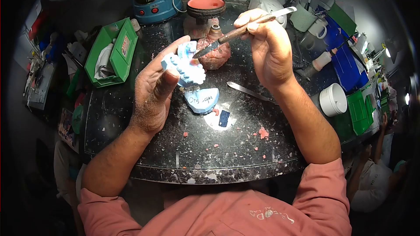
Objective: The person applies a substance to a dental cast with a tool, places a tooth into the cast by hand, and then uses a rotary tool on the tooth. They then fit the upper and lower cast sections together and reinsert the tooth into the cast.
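Note:
My left hand [155, 83] grips a pale blue dental cast [186, 67] with its row of teeth showing, held up above the bench. In my right hand [269, 46] is a wax knife [236, 33] with a wooden handle, held near its rear end. Its dark blade points left and down and reaches the cast; whether it touches cannot be made out. Below, a second blue dental cast [202, 100] with handwriting on it lies on the bench. Behind the blade stands a wax-coated burner [214, 50]. A metal spatula [249, 91] lies to the right of the casts.
The dark bench [175, 142] carries pink wax crumbs [263, 133]. A round dish of pink wax [206, 3] and a blue machine [156, 0] stand at the back. A green bin [111, 54] is at left, a white tub [333, 99] at right. Another person [372, 179] is at far right.

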Motion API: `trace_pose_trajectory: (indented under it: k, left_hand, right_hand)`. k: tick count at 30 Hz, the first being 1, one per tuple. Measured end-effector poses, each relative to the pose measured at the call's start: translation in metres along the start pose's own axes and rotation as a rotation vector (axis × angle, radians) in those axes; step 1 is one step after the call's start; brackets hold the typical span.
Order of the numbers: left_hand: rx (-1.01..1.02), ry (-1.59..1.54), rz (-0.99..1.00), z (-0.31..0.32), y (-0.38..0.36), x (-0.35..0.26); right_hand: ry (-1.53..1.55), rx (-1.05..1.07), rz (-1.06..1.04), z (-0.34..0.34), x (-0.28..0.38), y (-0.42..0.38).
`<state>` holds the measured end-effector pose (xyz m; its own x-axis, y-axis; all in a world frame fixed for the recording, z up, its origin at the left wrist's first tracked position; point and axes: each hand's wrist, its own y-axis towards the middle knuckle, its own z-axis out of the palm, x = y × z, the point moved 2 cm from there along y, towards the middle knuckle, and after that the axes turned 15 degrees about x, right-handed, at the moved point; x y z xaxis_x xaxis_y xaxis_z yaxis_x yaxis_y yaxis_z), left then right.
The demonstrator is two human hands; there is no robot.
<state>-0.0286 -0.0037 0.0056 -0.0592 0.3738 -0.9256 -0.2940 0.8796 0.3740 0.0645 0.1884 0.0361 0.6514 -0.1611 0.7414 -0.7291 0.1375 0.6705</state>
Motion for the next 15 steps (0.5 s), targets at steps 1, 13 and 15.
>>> trace_pose_trajectory:
  k: [1, 13, 15]
  left_hand:
    - [0.009, 0.035, 0.008, 0.0015, 0.0, -0.0019]
    - [-0.009, 0.065, 0.035, 0.0015, 0.001, -0.002]
    - [-0.008, 0.067, 0.031, 0.0003, 0.0009, -0.0005]
  right_hand:
    - [-0.009, 0.022, 0.011, 0.0009, 0.0011, 0.0001]
    - [-0.025, 0.085, 0.05, 0.0024, 0.0035, -0.0012]
    - [-0.027, 0.071, 0.034, 0.0008, 0.0025, -0.0006]
